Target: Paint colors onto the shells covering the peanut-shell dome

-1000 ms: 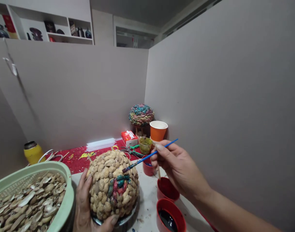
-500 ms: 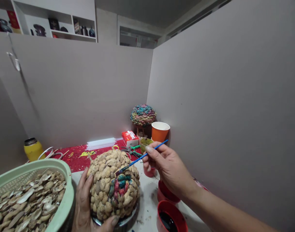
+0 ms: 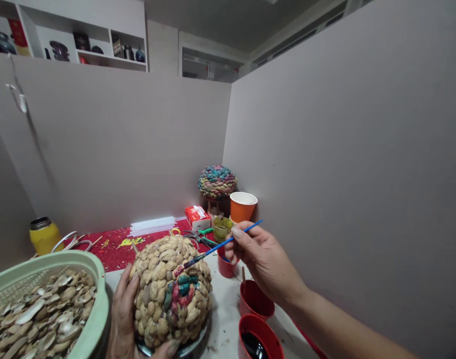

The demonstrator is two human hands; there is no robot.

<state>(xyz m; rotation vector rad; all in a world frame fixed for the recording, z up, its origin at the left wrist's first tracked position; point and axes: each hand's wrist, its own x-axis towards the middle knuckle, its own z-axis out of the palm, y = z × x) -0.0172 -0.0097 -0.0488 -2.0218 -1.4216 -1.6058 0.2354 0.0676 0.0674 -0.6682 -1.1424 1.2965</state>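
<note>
My left hand (image 3: 126, 309) is wrapped round the left and lower side of a dome covered in peanut shells (image 3: 156, 289). Most of its shells are bare tan; a patch on the front is coloured teal, pink and purple. Pinched in my right hand (image 3: 257, 254) is a blue-handled paintbrush (image 3: 224, 243), its dark wet bristles touching a shell just above the coloured patch, where pink paint shows. Under the dome a shiny metal rim (image 3: 192, 347) is partly visible. Below my right hand stand a red cup of dark liquid (image 3: 263, 329) and another red cup (image 3: 255, 299) with a stick in it.
A green basket (image 3: 102, 289) of peanut shell halves stands at left. Behind are a yellow jar (image 3: 44, 237), clear sticks (image 3: 153, 226), a tissue pack (image 3: 198, 218), an olive-stained cup (image 3: 222, 229), orange paper cups (image 3: 243, 207) and a painted shell dome (image 3: 217, 181). Grey panels enclose the table.
The brush tip has come down onto a shell above the painted patch, and that shell now shows pink. The whole view has shifted slightly.
</note>
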